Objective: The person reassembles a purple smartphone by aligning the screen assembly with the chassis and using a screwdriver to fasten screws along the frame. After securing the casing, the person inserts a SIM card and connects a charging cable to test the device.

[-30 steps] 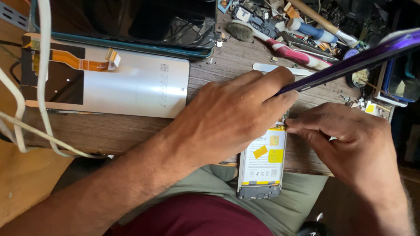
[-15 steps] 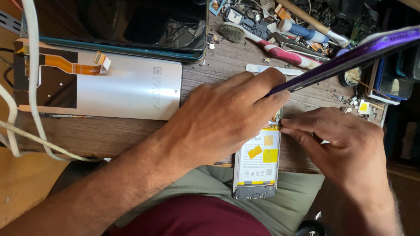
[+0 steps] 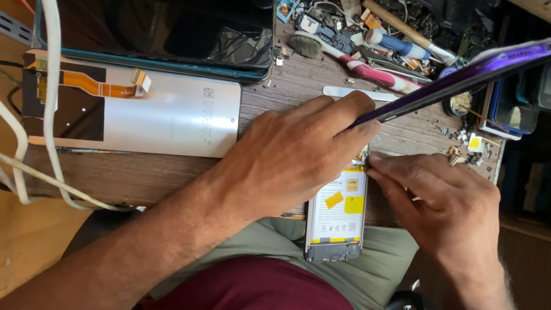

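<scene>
Phone (image 3: 336, 215) lying opened under both hands, battery showing, left hand (image 3: 293, 158) lifting its purple back cover (image 3: 459, 80) clear while right hand (image 3: 442, 201) is pinching at the top edge, insides not yet out.

A worn wooden table (image 3: 172, 172) carries a silvery display panel (image 3: 172, 117) lying flat, with an orange flex ribbon (image 3: 97, 87) across its dark end. Behind it lies a dark screen in a teal frame (image 3: 172, 34). White cables (image 3: 49, 115) loop over the left edge. At the far right lie a brush (image 3: 307, 45), a red-handled screwdriver (image 3: 373, 72), a blue-handled tool (image 3: 402, 46), a white plastic pry stick (image 3: 350, 92) and scattered small parts (image 3: 462, 138).
</scene>
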